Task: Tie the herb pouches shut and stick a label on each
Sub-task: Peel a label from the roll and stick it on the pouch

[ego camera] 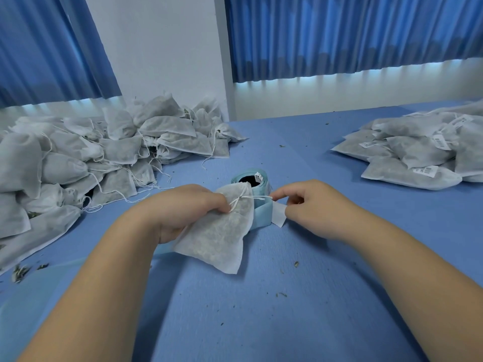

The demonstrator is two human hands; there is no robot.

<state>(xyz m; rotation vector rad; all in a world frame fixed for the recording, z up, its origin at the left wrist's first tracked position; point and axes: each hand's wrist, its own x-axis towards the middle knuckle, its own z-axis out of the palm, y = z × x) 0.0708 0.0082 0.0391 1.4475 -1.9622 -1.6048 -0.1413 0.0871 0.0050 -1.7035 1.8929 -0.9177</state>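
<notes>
My left hand (183, 212) grips a white herb pouch (222, 236) at its gathered neck, just above the blue table. A thin white drawstring (257, 197) runs taut from the neck to my right hand (313, 207), which pinches its end. Behind the pouch stands a pale blue roll of labels (254, 182), with its backing strip (261, 214) trailing toward me and a white label (278, 215) peeling off under my right fingers.
A big heap of unlabelled pouches with loose strings (91, 158) fills the left side of the blue table (261, 296). A stack of labelled pouches (423, 150) lies at the right. Herb crumbs dot the table. Blue curtains hang behind.
</notes>
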